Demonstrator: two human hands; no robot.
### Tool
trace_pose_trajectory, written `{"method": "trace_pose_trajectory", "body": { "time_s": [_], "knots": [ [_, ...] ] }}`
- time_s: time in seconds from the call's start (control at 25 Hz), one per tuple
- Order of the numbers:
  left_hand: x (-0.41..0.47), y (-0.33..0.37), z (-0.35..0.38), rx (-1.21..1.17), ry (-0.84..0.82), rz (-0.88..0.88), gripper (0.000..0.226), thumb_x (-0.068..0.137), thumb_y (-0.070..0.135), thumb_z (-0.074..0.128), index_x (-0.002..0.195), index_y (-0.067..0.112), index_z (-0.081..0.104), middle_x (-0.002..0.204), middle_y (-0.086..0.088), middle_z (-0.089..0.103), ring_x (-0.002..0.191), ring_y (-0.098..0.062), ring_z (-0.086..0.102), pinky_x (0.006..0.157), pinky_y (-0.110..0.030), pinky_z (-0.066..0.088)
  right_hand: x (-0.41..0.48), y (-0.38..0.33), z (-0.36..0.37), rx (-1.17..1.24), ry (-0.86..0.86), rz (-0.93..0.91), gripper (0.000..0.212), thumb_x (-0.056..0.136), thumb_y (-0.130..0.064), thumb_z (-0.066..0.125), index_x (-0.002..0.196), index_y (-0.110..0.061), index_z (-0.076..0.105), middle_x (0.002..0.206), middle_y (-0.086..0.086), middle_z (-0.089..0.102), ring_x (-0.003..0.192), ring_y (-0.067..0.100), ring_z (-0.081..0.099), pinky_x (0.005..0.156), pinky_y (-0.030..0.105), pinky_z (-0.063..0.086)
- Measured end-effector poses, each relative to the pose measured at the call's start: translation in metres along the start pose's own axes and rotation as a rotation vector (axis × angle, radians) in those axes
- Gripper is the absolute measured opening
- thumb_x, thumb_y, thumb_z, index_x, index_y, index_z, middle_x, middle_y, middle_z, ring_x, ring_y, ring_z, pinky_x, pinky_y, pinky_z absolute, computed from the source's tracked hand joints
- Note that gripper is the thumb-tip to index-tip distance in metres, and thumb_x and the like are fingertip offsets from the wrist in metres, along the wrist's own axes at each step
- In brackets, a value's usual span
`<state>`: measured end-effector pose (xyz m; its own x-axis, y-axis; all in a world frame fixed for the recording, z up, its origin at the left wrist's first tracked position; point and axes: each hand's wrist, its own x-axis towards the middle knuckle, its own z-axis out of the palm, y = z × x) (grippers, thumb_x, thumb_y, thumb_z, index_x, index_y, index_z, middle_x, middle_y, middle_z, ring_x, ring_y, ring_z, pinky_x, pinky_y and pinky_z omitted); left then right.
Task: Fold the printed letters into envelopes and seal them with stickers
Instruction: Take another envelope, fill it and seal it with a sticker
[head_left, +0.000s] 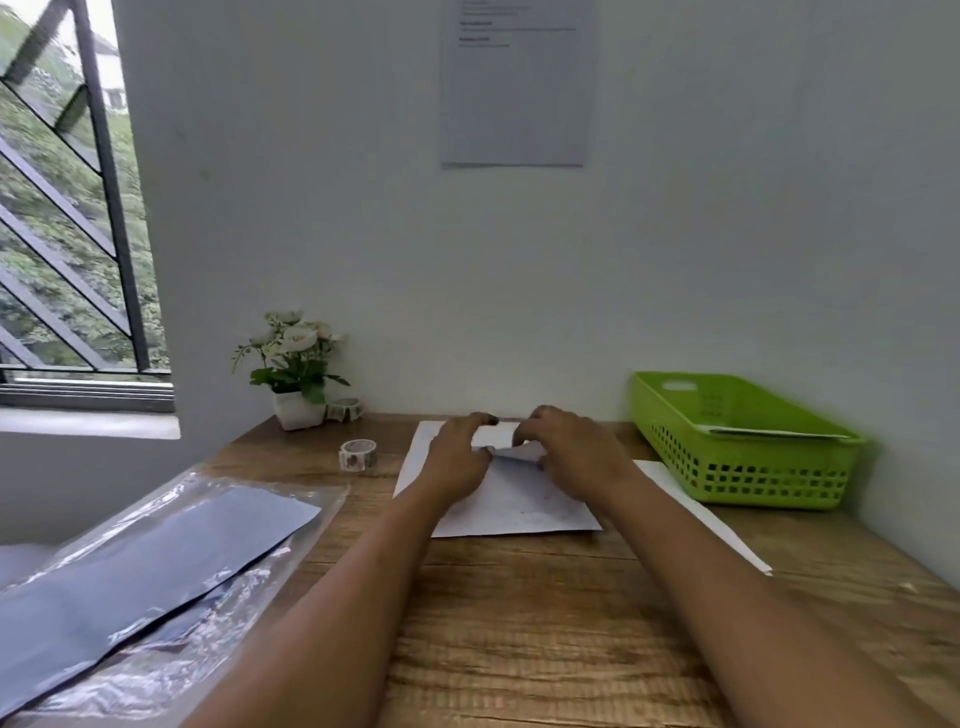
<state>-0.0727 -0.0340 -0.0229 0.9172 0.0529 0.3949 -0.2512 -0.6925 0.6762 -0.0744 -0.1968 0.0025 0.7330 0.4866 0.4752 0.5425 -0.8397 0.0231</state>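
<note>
Head view: a green basket (748, 470) at right and a sticker roll (358, 454) left of centre, both on the counter (519, 623). In mid-frame, the left hand (457, 457) and right hand (571, 452) both pinch the lifted far edge of the letter (519, 504).

The letter (519, 506) is gripped at its twelve-o'clock end by the left hand (457, 460) and right hand (574, 452); a sticker roll (358, 454) is seen at its ten o'clock.

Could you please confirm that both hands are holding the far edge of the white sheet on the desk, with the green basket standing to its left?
Not quite: the green basket stands to the right of the white sheet, not to its left, as the head view shows. The rest holds: the left hand and the right hand hold the sheet's far edge on the desk.
</note>
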Motion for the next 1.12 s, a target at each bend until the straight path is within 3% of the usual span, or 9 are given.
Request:
{"method": "trace_pose_trajectory", "body": {
  "time_s": [0.12,0.2,0.32,0.4,0.48,0.6,0.72,0.88,1.12],
  "knots": [
    [-0.010,0.004,0.009,0.102,-0.125,0.073,0.036,0.094,0.007,0.043,0.127,0.015,0.056,0.137,-0.006,0.053,0.127,-0.021,0.045,0.106,-0.029,0.031,-0.004,-0.002,-0.003,0.457,-0.248,0.044,0.047,0.073,-0.009,0.074,0.116,-0.027,0.063,0.109,-0.007,0.064,0.100,0.009,0.061,0.084,0.025,0.050],
    [-0.016,0.003,0.010,0.179,-0.253,0.038,0.038,0.097,0.008,0.037,0.126,0.019,0.058,0.136,-0.004,0.054,0.124,-0.020,0.048,0.105,-0.027,0.032,-0.015,0.005,-0.012,0.612,-0.366,0.083,0.050,0.072,-0.003,0.075,0.118,-0.020,0.062,0.105,-0.003,0.065,0.101,0.011,0.063,0.088,0.023,0.052],
    [-0.018,0.001,0.009,0.228,-0.353,-0.014,0.033,0.098,0.017,0.037,0.120,0.024,0.061,0.135,-0.001,0.055,0.122,-0.017,0.049,0.106,-0.029,0.032,-0.031,0.030,-0.028,0.771,-0.370,0.238,0.047,0.076,0.003,0.070,0.119,-0.016,0.062,0.106,0.004,0.064,0.095,0.014,0.062,0.089,0.028,0.052],
    [-0.019,0.003,0.012,0.278,-0.363,-0.047,0.029,0.095,0.039,0.044,0.115,0.026,0.060,0.130,0.000,0.058,0.116,-0.018,0.052,0.105,-0.035,0.037,-0.036,0.050,-0.037,0.624,-0.299,0.359,0.042,0.080,-0.003,0.069,0.120,-0.016,0.062,0.113,0.007,0.065,0.100,0.015,0.062,0.088,0.027,0.050],
    [-0.021,0.005,0.017,0.423,-0.319,-0.025,0.043,0.085,0.060,0.049,0.113,0.029,0.059,0.128,0.003,0.058,0.116,-0.018,0.051,0.105,-0.044,0.036,-0.036,0.061,-0.036,0.236,-0.263,0.463,0.042,0.082,-0.014,0.069,0.124,-0.014,0.060,0.123,0.008,0.061,0.112,0.021,0.058,0.091,0.029,0.048],
    [-0.024,0.012,0.021,0.475,-0.212,0.131,0.051,0.079,0.066,0.050,0.116,0.031,0.057,0.132,0.009,0.054,0.125,-0.015,0.045,0.109,-0.050,0.029,-0.034,0.056,-0.024,-0.096,-0.451,0.567,0.050,0.082,-0.035,0.066,0.125,-0.011,0.057,0.126,0.007,0.058,0.113,0.024,0.057,0.085,0.031,0.047],
    [-0.029,0.022,0.023,0.391,-0.287,0.241,0.054,0.080,0.066,0.052,0.123,0.032,0.055,0.138,0.010,0.051,0.129,-0.014,0.042,0.112,-0.046,0.026,-0.029,0.049,-0.016,-0.138,-0.652,0.632,0.060,0.077,-0.048,0.063,0.128,-0.016,0.054,0.128,0.005,0.056,0.113,0.023,0.057,0.088,0.034,0.048],
    [-0.034,0.031,0.027,0.353,-0.424,0.225,0.049,0.085,0.053,0.056,0.129,0.031,0.051,0.137,0.003,0.052,0.123,-0.017,0.047,0.101,-0.031,0.035,-0.029,0.043,-0.015,-0.207,-0.659,0.560,0.054,0.087,-0.030,0.047,0.140,-0.024,0.042,0.142,0.003,0.046,0.126,0.023,0.049,0.097,0.035,0.043],
    [-0.040,0.032,0.025,0.548,-0.193,0.374,0.037,0.095,0.019,0.043,0.131,0.028,0.048,0.125,-0.002,0.062,0.112,-0.021,0.056,0.093,-0.033,0.047,-0.036,0.035,0.003,-0.199,-0.521,0.499,0.055,0.089,-0.018,0.041,0.143,-0.024,0.032,0.143,0.011,0.044,0.127,0.033,0.045,0.099,0.049,0.045]
  ]
}}
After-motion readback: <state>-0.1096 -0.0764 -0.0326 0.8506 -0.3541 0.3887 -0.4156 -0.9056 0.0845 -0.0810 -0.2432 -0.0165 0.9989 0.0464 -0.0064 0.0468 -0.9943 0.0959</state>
